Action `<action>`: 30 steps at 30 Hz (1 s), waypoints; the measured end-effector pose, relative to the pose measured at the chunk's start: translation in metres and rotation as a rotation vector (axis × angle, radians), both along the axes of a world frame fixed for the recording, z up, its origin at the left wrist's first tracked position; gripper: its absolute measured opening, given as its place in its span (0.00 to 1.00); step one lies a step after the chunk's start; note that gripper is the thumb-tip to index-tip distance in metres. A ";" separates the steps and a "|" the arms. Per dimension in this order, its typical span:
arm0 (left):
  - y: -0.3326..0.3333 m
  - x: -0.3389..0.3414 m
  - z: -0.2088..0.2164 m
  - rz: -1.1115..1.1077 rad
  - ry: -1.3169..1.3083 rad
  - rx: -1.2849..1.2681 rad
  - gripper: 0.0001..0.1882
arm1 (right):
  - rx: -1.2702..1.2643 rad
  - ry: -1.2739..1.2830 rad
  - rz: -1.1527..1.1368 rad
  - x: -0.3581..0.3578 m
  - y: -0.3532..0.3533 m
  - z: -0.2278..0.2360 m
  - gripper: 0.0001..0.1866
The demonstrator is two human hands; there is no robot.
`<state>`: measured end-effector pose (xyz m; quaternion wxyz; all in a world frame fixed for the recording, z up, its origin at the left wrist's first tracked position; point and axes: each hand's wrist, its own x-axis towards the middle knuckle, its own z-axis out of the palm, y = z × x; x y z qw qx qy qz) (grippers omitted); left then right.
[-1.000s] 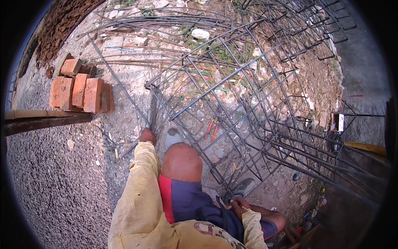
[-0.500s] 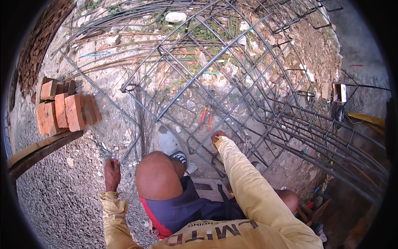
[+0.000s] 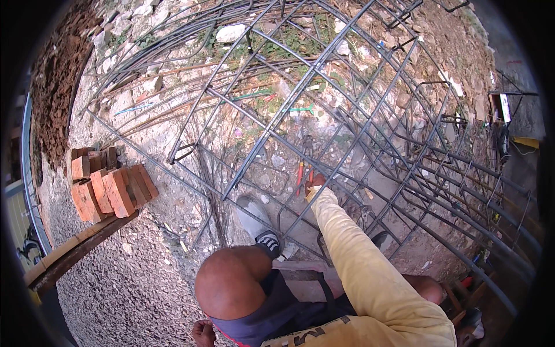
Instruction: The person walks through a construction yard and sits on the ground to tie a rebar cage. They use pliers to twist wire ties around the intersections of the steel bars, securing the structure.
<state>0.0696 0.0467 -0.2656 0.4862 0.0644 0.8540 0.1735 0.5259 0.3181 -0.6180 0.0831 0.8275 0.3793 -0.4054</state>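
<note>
My right hand (image 3: pixel 315 186) reaches forward into a lattice of steel reinforcing bars (image 3: pixel 270 128), its fingers curled at the handle ends of a pair of pliers. The pliers (image 3: pixel 300 173) have red-orange handles and lie on the ground under the bars, jaws pointing away. Whether the fingers grip a handle or a bar is hidden by the hand itself. My left hand (image 3: pixel 203 332) is low at the bottom edge, beside my left knee, with its fingers curled in. Nothing can be made out in it.
Stacked red bricks (image 3: pixel 118 192) stand at the left, next to a wooden plank (image 3: pixel 81 248). Long loose bars (image 3: pixel 167 55) lie across the far ground. A bundle of thin wire (image 3: pixel 214 191) rests left of my foot. More tied bars (image 3: pixel 462 202) run along the right.
My left hand has drawn back from the left bar end to beside my knee. My right hand has come closer to the pliers' handles. The view has shifted slightly.
</note>
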 end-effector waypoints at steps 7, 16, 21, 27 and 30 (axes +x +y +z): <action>0.006 0.010 -0.012 -0.035 -0.017 0.105 0.04 | 0.028 0.676 -0.916 -0.007 0.006 0.008 0.22; 0.029 0.034 -0.013 -0.122 -0.131 0.200 0.05 | -0.048 0.320 -0.132 0.022 -0.030 0.015 0.28; 0.001 0.010 -0.013 -0.086 -0.129 0.266 0.06 | -0.013 0.093 0.177 0.032 -0.023 0.069 0.21; 0.016 0.010 0.003 -0.258 0.040 0.265 0.07 | -0.046 0.045 0.249 0.038 -0.062 0.106 0.19; 0.001 -0.014 -0.008 -0.153 -0.261 0.464 0.10 | 0.111 0.060 0.134 0.026 -0.080 0.135 0.19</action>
